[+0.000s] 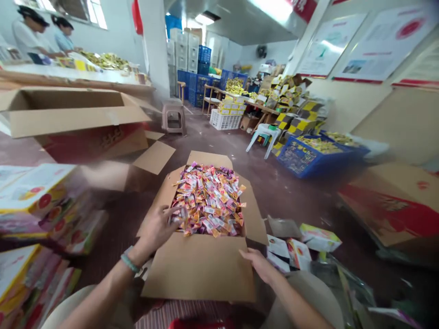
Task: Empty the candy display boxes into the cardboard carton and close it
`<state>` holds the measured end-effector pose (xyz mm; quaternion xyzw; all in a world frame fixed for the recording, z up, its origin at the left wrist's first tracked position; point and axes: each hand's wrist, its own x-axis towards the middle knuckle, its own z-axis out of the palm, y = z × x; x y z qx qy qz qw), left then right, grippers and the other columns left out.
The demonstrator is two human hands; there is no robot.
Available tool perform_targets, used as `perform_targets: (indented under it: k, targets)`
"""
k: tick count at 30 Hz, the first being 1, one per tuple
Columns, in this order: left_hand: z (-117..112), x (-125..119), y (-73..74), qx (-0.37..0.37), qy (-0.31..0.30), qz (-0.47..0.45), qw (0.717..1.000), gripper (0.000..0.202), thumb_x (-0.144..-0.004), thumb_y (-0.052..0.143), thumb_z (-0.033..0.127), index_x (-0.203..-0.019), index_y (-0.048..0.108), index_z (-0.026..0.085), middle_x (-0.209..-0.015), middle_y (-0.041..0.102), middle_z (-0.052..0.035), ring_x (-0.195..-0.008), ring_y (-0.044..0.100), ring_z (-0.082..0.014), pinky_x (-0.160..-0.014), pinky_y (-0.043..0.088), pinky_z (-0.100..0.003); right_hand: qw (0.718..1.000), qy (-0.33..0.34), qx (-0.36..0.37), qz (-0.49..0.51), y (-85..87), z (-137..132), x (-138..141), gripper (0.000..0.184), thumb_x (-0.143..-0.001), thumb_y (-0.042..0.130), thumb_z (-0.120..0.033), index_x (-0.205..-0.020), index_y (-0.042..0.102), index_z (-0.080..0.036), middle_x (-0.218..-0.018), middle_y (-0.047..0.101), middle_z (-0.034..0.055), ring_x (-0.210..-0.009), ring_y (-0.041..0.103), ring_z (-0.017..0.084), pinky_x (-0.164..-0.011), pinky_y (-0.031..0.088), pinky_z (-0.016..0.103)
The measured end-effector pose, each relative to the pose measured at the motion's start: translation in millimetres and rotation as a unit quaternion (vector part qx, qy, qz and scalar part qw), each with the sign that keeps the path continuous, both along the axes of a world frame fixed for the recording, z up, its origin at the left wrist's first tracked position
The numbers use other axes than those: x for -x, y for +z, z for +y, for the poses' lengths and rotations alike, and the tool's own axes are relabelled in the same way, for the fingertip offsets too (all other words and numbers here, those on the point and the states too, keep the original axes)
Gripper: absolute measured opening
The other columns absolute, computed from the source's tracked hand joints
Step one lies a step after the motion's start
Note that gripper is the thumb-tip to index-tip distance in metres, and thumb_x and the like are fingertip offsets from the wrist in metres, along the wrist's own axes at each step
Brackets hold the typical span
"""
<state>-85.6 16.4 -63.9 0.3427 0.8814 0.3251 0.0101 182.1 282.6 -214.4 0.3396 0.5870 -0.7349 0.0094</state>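
An open cardboard carton (202,269) stands in front of me, its flaps folded outward. Small pink, purple and orange wrapped packets (212,196) fill it in a loose heap. At the carton's left side, my left hand (159,230) reaches in over the packets with fingers apart; a blurred packet lies at the fingertips, and I cannot tell whether it is gripped. My right hand (257,262) pinches the right edge of the near flap, some of its fingers hidden beneath.
Printed boxes (44,192) are stacked at left, near a large open carton (78,119). On the right are small boxes (291,251), blue crates (308,155) and a red-and-brown carton (394,201). A stool (173,116) stands ahead. Two people work at a far-left table (68,77).
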Motion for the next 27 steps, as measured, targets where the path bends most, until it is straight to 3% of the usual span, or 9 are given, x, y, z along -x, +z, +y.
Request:
perform_targets:
  k: [5, 9, 11, 13, 17, 19, 21, 24, 27]
  targets:
    - [-5.4, -51.5, -39.4, 0.048, 0.006, 0.172, 0.984, 0.061, -0.095, 0.053, 0.055, -0.15, 0.059, 0.031, -0.161, 0.042, -0.0168, -0.146, 0.046, -0.0396, -0.114, 0.046, -0.059, 0.985, -0.055, 0.166, 0.012, 57.9, 44.9, -5.5, 0.073, -0.081, 0.077, -0.054, -0.143, 0.052, -0.026, -0.104, 0.078, 0.0067, -0.095, 0.075, 0.024, -0.079, 0.057, 0.034]
    - [0.8, -67.6, -57.4, 0.055, 0.069, 0.284, 0.955, 0.083, -0.094, 0.058, 0.053, -0.167, 0.018, 0.048, -0.173, 0.02, -0.0112, -0.155, 0.031, -0.0424, -0.121, 0.029, -0.07, 0.986, -0.047, 0.163, -0.006, 78.3, 79.5, 40.8, 0.055, -0.095, 0.062, -0.056, -0.133, 0.056, -0.017, -0.095, 0.078, 0.0131, -0.092, 0.076, 0.022, -0.077, 0.056, 0.029]
    - [18.0, -50.6, -71.6, 0.093, 0.067, 0.288, 0.951, 0.082, -0.094, 0.059, 0.052, -0.167, 0.022, 0.042, -0.173, 0.022, -0.0148, -0.157, 0.028, -0.0416, -0.122, 0.029, -0.067, 0.994, -0.026, 0.102, -0.001, 78.6, 95.3, 72.2, 0.051, -0.094, 0.065, -0.059, -0.119, 0.06, -0.015, -0.097, 0.078, 0.0156, -0.091, 0.076, 0.021, -0.074, 0.056, 0.026]
    - [37.4, -22.7, -89.1, 0.153, 0.066, 0.262, 0.951, 0.073, -0.096, 0.057, 0.052, -0.164, 0.039, 0.031, -0.169, 0.032, -0.02, -0.155, 0.032, -0.0411, -0.12, 0.036, -0.062, 0.998, 0.051, -0.021, -0.042, 76.5, 113.7, 103.9, 0.055, -0.091, 0.066, -0.068, -0.106, 0.064, -0.015, -0.079, 0.076, 0.0131, -0.07, 0.073, 0.02, -0.06, 0.052, 0.025]
    - [65.2, 21.5, -126.7, 0.268, 0.084, 0.206, 0.937, 0.065, -0.097, 0.056, 0.051, -0.158, 0.049, 0.029, -0.168, 0.038, -0.0173, -0.155, 0.034, -0.038, -0.121, 0.035, -0.059, 0.939, 0.188, -0.236, -0.164, 75.5, 166.9, 169.6, 0.074, -0.093, 0.045, -0.083, -0.083, 0.071, -0.015, -0.046, 0.059, 0.0068, -0.041, 0.055, 0.018, -0.047, 0.044, 0.027]
    - [71.1, 27.6, -144.1, 0.305, 0.078, 0.183, 0.931, 0.063, -0.098, 0.055, 0.048, -0.158, 0.047, 0.03, -0.169, 0.036, -0.0157, -0.156, 0.033, -0.0368, -0.123, 0.031, -0.059, 0.927, 0.145, -0.301, -0.172, 76.5, 199.1, 208.8, 0.078, -0.098, 0.035, -0.08, -0.075, 0.072, -0.015, -0.053, 0.065, 0.0114, -0.053, 0.066, 0.023, -0.059, 0.053, 0.032]
    - [72.3, 27.7, -157.9, 0.321, 0.072, 0.168, 0.929, 0.062, -0.099, 0.052, 0.047, -0.158, 0.045, 0.031, -0.169, 0.035, -0.0149, -0.157, 0.032, -0.0364, -0.124, 0.027, -0.06, 0.922, 0.065, -0.351, -0.153, 74.6, 230.2, 253.9, 0.076, -0.102, 0.031, -0.073, -0.078, 0.074, -0.014, -0.077, 0.074, 0.0191, -0.088, 0.075, 0.032, -0.084, 0.057, 0.038]
    - [68.9, 27.4, -169.4, 0.317, 0.058, 0.171, 0.931, 0.063, -0.099, 0.05, 0.05, -0.159, 0.041, 0.033, -0.171, 0.031, -0.0129, -0.158, 0.03, -0.0359, -0.124, 0.026, -0.061, 0.924, -0.037, -0.362, -0.112, 60.5, 267.0, 324.1, 0.071, -0.106, 0.029, -0.063, -0.105, 0.074, -0.009, -0.129, 0.068, 0.0277, -0.136, 0.056, 0.039, -0.115, 0.04, 0.046]
    - [64.9, 29.9, -172.3, 0.316, 0.051, 0.191, 0.928, 0.064, -0.098, 0.052, 0.053, -0.159, 0.041, 0.035, -0.17, 0.032, -0.0119, -0.157, 0.032, -0.0367, -0.124, 0.028, -0.061, 0.946, -0.118, -0.296, -0.057, 35.5, 288.7, 377.9, 0.084, -0.107, 0.013, -0.062, -0.127, 0.064, 0.002, -0.146, 0.053, 0.0351, -0.144, 0.047, 0.039, -0.118, 0.035, 0.048]
